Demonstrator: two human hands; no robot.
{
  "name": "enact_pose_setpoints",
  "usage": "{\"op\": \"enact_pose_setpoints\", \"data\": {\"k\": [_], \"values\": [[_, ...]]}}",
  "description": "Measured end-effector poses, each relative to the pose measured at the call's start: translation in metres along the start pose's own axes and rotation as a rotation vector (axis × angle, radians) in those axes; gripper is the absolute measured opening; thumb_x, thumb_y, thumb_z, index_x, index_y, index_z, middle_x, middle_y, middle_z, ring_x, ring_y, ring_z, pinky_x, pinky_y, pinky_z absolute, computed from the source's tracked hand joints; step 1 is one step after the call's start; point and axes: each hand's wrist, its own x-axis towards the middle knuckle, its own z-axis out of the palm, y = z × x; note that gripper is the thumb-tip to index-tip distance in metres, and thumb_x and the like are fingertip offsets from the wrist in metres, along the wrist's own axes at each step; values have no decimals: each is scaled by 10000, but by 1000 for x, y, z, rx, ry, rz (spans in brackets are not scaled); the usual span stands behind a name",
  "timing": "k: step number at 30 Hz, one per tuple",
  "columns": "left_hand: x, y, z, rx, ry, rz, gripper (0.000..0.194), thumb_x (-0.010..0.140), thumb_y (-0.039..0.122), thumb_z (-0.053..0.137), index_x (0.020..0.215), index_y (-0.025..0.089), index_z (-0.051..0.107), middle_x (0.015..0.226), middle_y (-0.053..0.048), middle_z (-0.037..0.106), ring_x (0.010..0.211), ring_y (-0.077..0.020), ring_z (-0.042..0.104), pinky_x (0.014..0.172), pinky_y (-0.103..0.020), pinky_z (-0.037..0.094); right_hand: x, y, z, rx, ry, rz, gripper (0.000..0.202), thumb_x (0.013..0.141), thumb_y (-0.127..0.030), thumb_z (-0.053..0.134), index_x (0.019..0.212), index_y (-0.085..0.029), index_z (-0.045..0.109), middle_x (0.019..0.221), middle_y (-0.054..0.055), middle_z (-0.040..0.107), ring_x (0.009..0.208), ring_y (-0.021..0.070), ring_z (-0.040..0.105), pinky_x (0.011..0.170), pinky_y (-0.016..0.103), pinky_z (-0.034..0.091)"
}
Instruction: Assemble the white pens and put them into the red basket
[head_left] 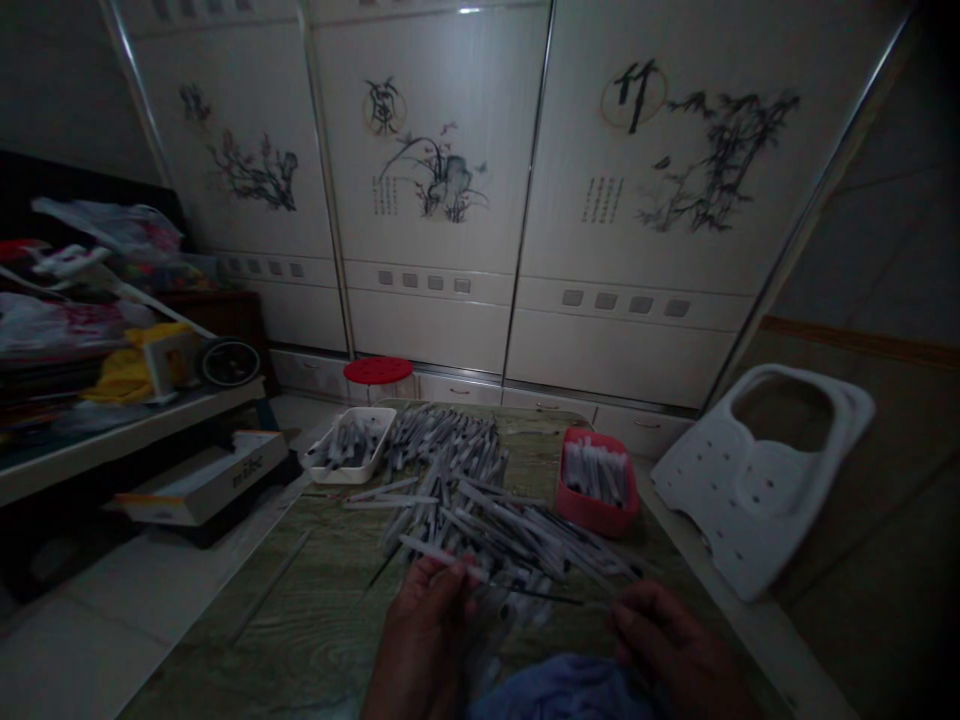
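Note:
My left hand (435,620) pinches a whitish pen barrel (424,548) that points up and to the left. Between my hands runs a thin dark pen refill (544,596), its left end at the barrel near my left fingers. My right hand (667,635) is closed at the refill's right end, thumb against fingers. I cannot tell how far the refill sits inside the barrel. Just beyond both hands lies a heap of pale pen parts (480,500), and more lie blurred below them.
A white tray (319,470) holding pen pieces stands at the table's far left. A red container (596,518) of upright pen barrels is at the right. Beyond are a red stool (379,371), a white folded plastic seat (780,480) and a loaded bench (150,400).

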Motion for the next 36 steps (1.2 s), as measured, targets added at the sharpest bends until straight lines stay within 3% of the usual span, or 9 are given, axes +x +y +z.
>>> {"op": "enact_pose_setpoints", "data": {"k": [12,17,23,28,30,32,34,36], "values": [[0,-3,1,-13,50,15,183,757,173,827,851,176,670,841,-4,728,748,-111,696,653,-178,544,-3,-15,2,-41,-35,46,294,788,-517,687,807,-229,633,596,-54,581,533,133,501,510,236,392],[1,-11,1,0,25,-6,193,772,184,819,880,176,660,836,-19,731,727,-108,692,644,-183,537,-6,-14,9,-49,31,-2,271,788,-509,677,746,-245,633,566,-57,565,509,131,473,493,235,358],[-7,-21,11,6,6,-78,221,779,118,794,878,176,605,852,-33,751,708,-122,716,642,-205,544,-7,-17,12,-115,-30,-54,268,814,-520,661,794,-253,675,623,-28,612,612,183,588,564,256,461],[-13,-31,19,-30,18,-149,292,783,86,785,930,195,558,917,-68,779,769,-162,756,683,-237,562,-13,-14,30,-112,-12,-79,351,840,-562,635,873,-226,733,638,-1,675,593,200,640,550,268,509],[-13,-35,19,-53,-14,-168,296,784,84,787,928,197,554,943,-79,784,806,-177,765,721,-257,572,-16,-7,40,-130,19,-127,412,866,-585,600,978,-228,773,716,33,750,634,220,692,581,284,551],[-12,-39,19,-73,-30,-180,276,797,70,772,908,195,551,945,-88,787,819,-179,767,740,-264,576,-18,3,49,-171,34,-232,442,884,-573,587,1085,-237,791,942,81,818,844,256,758,759,316,603],[-13,-40,20,-87,-8,-179,263,812,51,749,904,197,550,924,-93,790,817,-178,769,744,-264,578,-18,14,56,-212,30,-325,450,909,-543,567,1169,-245,782,1190,99,790,1092,277,734,953,351,576],[-14,-39,21,-93,-1,-179,243,829,40,726,900,196,552,910,-104,792,823,-183,774,756,-270,584,-18,25,62,-248,6,-372,482,942,-521,521,1261,-238,746,1290,104,747,1195,282,696,1015,375,552]]}}
